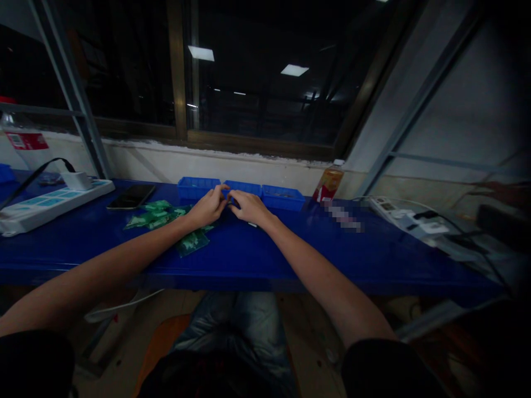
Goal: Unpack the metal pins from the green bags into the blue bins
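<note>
Both hands meet over the blue tabletop (244, 257), just in front of the small blue bins. My left hand (210, 206) has its fingers bent and pinched, tips close to those of the other hand. My right hand (248, 207) is likewise curled, thumb and fingers drawn together. Whatever lies between the fingertips is too small and dark to make out. Under and beside my left wrist are several green translucent plastic bags (155, 215) with pale contents. A small pale piece (253, 224) lies on the table below my right hand.
Three blue bins (283, 198) line the wall. To the left are a phone (131, 197), a white power strip (58, 203) with a plugged-in charger, and a bottle (27, 141). A drink bottle (329, 182) and another power strip (404, 218) with cables stand at the right.
</note>
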The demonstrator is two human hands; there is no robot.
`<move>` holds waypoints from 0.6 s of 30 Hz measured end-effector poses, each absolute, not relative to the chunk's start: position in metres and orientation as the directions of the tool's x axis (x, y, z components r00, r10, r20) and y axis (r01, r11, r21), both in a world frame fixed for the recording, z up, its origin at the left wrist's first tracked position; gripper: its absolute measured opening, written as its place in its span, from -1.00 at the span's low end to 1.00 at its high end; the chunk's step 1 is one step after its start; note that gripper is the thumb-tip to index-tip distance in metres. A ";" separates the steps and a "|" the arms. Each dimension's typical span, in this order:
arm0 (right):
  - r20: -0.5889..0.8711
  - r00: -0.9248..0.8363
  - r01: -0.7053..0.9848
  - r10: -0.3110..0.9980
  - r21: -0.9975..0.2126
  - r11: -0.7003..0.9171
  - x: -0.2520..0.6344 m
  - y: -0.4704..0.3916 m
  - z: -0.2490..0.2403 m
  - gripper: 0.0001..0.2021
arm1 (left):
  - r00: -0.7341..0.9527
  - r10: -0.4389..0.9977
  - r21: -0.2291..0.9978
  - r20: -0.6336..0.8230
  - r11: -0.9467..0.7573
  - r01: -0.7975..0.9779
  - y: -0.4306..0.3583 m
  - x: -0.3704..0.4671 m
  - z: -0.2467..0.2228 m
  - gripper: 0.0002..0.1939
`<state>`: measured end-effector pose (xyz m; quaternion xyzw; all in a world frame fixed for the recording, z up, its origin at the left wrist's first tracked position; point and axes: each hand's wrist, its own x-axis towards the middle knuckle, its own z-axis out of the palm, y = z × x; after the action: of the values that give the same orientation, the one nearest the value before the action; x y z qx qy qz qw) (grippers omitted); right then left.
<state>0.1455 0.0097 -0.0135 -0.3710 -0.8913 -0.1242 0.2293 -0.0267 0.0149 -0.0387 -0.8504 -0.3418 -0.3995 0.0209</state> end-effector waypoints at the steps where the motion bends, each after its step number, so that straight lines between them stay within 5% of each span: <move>1: 0.498 -0.621 0.722 0.605 0.062 0.690 0.144 0.010 -0.013 -0.78 | 0.454 0.559 0.231 0.694 -0.770 0.595 0.015 -0.027 -0.038 -0.62; 9: 0.523 -0.566 0.740 0.638 -0.019 0.672 0.144 0.009 -0.014 -0.81 | 0.435 0.562 0.211 0.703 -0.749 0.627 0.016 -0.045 -0.022 -0.70; 18: 0.519 -0.588 0.737 0.621 0.027 0.675 0.140 0.010 -0.015 -0.73 | 0.524 0.498 0.086 0.691 -0.777 0.624 0.017 -0.043 -0.024 -0.82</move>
<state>0.1403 0.0101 -0.0148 -0.3846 -0.8828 -0.1203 0.2414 -0.0426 0.0172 -0.0237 -0.8687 -0.3229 -0.3656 0.0865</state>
